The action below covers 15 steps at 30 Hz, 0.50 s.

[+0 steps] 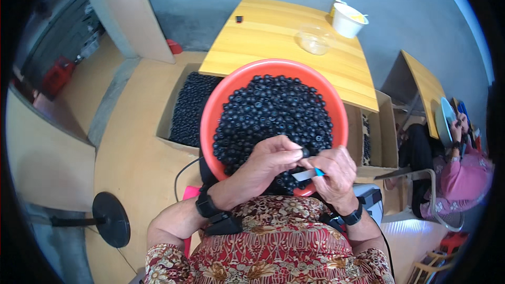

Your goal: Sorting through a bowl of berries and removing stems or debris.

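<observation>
A wide red basin rests in front of my body, heaped with small round black pieces that have ring-like marks on them. Over its near side, my left hand pinches one small black round piece between thumb and fingertips. My right hand grips a small knife with a blue part at its handle; the flat blade points left, just below the pinched piece. Both hands are close together, and the right fingertips seem to meet the left ones. Most of the knife handle is hidden in my right fist.
Beyond the basin stands a yellow wooden table with a clear bowl and white tub. Cardboard boxes flank the basin, the left one full of black pieces. At right sits another person with a blue basin.
</observation>
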Tool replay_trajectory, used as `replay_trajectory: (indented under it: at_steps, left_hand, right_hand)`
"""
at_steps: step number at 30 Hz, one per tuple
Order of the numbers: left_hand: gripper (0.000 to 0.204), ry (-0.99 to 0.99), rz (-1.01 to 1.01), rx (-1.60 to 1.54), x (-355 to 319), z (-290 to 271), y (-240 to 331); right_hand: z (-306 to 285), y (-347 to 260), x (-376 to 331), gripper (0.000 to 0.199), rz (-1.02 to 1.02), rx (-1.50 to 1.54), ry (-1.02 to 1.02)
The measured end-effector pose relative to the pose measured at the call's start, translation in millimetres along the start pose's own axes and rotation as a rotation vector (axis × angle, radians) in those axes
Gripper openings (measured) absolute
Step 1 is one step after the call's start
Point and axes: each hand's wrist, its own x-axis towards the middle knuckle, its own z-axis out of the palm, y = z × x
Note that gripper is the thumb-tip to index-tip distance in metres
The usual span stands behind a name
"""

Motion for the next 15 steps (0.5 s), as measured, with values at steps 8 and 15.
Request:
replay_trajectory:
  at_steps: [8,15]
  left_hand:
    - [0.011,0.356,0.622,0.198,-15,-22,104]
    - [0.033,1.013,0.575,0.66,-28,-155,175]
  right_hand:
    - [-8,3,0,0.029,0.092,-0.032,0.02]
    - [-5,2,3,0.025,0.084,-0.013,-0.01]
